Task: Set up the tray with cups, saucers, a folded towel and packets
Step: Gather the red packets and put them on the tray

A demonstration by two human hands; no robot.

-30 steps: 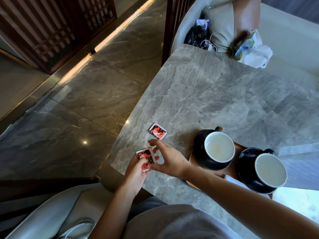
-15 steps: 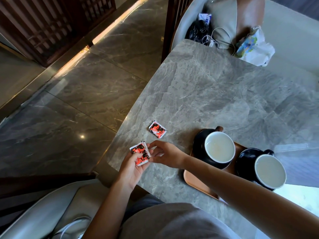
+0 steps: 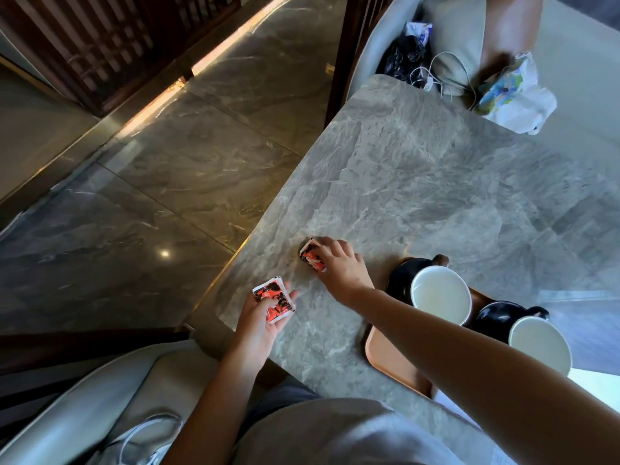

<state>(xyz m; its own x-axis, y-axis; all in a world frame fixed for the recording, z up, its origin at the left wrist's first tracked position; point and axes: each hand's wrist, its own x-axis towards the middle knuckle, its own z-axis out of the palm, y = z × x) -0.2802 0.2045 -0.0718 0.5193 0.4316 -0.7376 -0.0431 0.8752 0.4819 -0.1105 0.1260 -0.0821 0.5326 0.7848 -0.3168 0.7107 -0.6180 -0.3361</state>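
Two red packets are in play. The left hand [image 3: 265, 317] cradles a small stack of packets [image 3: 274, 298], thumb pressed on top, at the table's [image 3: 436, 182] near corner. Further right, the right hand [image 3: 339, 266] pinches the last loose packet [image 3: 311, 257], which lies flat on the stone. Better to slide a fingertip under its edge than claw at it. Rightmost, the tray [image 3: 389, 360] holds both cups [image 3: 439, 293], with bare room at its near end.
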